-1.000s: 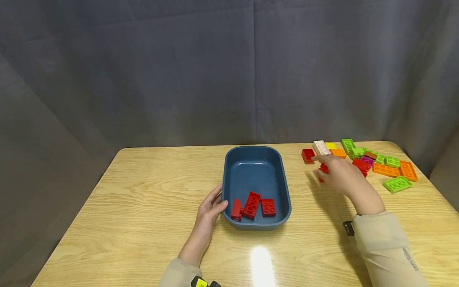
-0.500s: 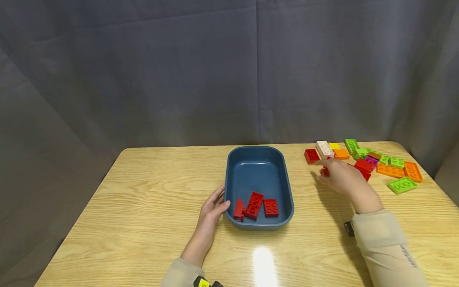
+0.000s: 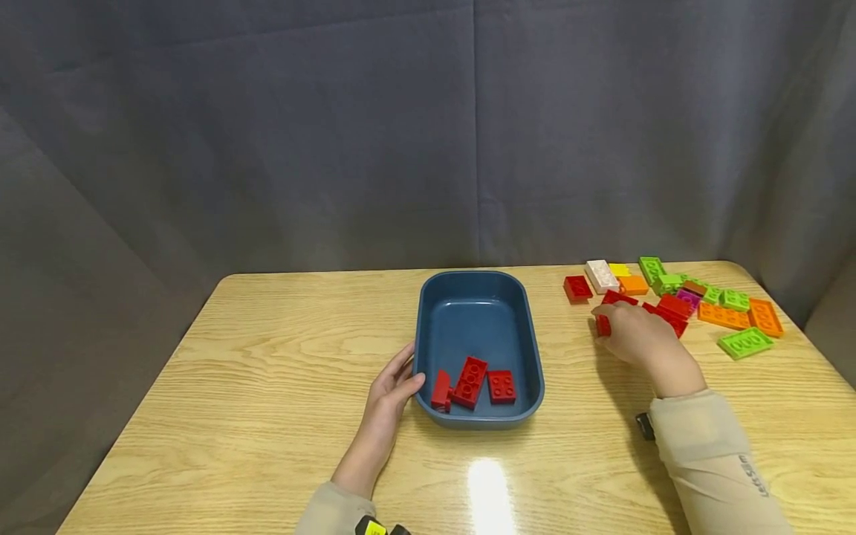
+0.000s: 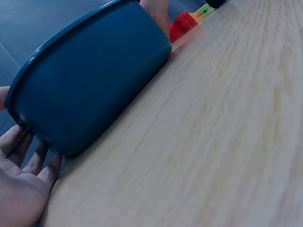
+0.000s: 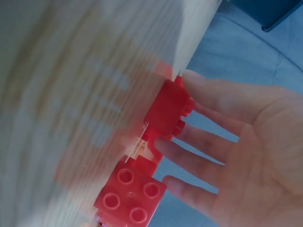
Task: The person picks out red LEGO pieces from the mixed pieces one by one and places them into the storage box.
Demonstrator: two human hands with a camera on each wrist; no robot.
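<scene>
A deep blue plastic bin (image 3: pixel 536 357) with rounded corners stands mid-table. Several red toy bricks (image 3: pixel 470 383) lie at its near end. My left hand (image 3: pixel 388 400) holds its near left corner, thumb at the rim and fingers against the outer wall, as the left wrist view shows. At the right, my right hand (image 3: pixel 640 338) is down at the table, with a red brick (image 5: pixel 166 109) between thumb and fingers. Part of that brick is hidden behind the hand in the head view. Close beside the fingers lies another red brick with round studs (image 5: pixel 130 193).
Beyond the right hand lie a dark red brick (image 3: pixel 577 288), a white brick (image 3: pixel 602 276), an orange brick (image 3: pixel 633 285) and a yellow piece (image 3: pixel 619 269). Farther right are several green, orange and purple bricks, with a green plate (image 3: pixel 745 342) nearest. A grey curtain (image 3: pixel 334 148) hangs behind the table.
My right hand has lowered onto the red brick and its thumb and fingers have come together around it. The left hand and the bin have stayed in place.
</scene>
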